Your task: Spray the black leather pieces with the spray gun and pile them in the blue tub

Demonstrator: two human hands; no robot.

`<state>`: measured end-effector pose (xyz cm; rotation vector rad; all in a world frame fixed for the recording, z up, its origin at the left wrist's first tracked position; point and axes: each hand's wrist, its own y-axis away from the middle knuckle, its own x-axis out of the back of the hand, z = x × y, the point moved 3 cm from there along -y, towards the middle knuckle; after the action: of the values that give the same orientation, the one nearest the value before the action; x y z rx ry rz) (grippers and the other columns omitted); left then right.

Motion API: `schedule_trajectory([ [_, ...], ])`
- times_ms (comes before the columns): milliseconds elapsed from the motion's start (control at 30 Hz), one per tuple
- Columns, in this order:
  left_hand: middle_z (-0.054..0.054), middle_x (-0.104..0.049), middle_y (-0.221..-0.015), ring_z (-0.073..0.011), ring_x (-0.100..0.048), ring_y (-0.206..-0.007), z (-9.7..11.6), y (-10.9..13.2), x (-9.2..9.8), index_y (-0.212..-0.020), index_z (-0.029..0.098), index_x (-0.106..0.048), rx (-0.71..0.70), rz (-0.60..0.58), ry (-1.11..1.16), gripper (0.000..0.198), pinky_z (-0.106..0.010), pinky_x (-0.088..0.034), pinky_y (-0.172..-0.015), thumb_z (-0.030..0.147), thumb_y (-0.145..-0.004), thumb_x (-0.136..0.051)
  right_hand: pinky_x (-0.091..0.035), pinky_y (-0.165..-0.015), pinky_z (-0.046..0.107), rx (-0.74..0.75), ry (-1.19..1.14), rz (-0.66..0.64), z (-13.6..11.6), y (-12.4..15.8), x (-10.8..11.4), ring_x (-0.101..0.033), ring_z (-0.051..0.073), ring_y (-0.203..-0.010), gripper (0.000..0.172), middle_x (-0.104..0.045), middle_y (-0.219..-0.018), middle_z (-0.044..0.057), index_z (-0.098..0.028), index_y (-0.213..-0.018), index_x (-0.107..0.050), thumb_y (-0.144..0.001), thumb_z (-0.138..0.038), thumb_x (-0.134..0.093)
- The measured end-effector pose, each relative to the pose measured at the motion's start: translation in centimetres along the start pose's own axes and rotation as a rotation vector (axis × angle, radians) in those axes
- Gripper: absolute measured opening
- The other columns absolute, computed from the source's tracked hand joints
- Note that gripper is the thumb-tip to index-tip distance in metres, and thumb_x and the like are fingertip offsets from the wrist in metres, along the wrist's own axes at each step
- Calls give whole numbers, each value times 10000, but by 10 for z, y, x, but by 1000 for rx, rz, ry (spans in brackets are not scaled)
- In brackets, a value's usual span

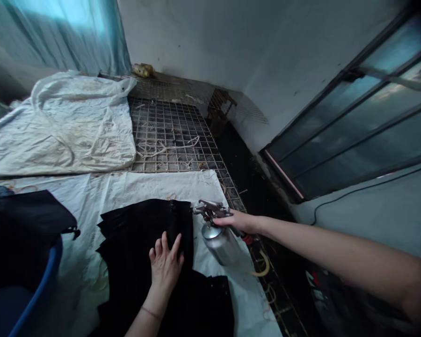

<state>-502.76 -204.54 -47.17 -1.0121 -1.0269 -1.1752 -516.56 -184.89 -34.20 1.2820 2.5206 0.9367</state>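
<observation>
A stack of black fabric pieces (136, 243) lies on a white sheet, its left edges stepped in layers. My left hand (166, 262) rests on the fabric with its fingers spread, holding nothing. My right hand (233, 221) grips a spray gun (220, 241) with a silver metal cup hanging below its body. The gun's nozzle points left, close to the upper right edge of the fabric. A pale curved hose (263, 264) shows below and to the right of the gun.
At the left stands a blue tub (52, 262) with black fabric over its rim. The white sheet (154, 185) covers part of a wire mesh rack (168, 126) strewn with cords. A crumpled white cloth (80, 126) lies behind. A dark window frame (354, 117) is at the right.
</observation>
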Motion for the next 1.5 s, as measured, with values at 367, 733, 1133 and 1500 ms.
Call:
schedule_trajectory([
  [367,-120,-399,-1443,-353,-394,-1244,1,2,4,-1337,367,-496,12,-24,35,488,-530,-367,-965,276,-858,-506,-448,-746,304,176,197,-47,12,38,0,-560,169,-754,358,-641,-813,28,-152,-878,-649,-748,-486,-651],
  [733,-110,-210,-1559,-386,-246,-1385,5,10,-4,-1355,374,-465,44,17,123,503,-540,-317,-1041,317,-861,-535,-338,-514,221,161,539,101,-11,11,-27,-415,103,-526,372,-461,-531,-34,-170,-602,-517,-779,-490,-586],
  [1133,-109,-204,-1564,-385,-211,-1404,6,8,-9,-1347,407,-453,104,-9,157,563,-545,-294,-1062,325,-815,-617,-285,-483,215,163,792,140,-36,9,-36,-450,111,-519,374,-481,-502,-23,-162,-580,-544,-764,-480,-612],
  [1500,-113,-204,-1563,-393,-216,-1403,6,8,-10,-1328,424,-470,107,0,163,537,-538,-301,-1063,307,-824,-615,-304,-496,211,242,725,164,-16,15,-34,-463,121,-553,362,-512,-533,-11,-143,-624,-606,-769,-475,-592],
])
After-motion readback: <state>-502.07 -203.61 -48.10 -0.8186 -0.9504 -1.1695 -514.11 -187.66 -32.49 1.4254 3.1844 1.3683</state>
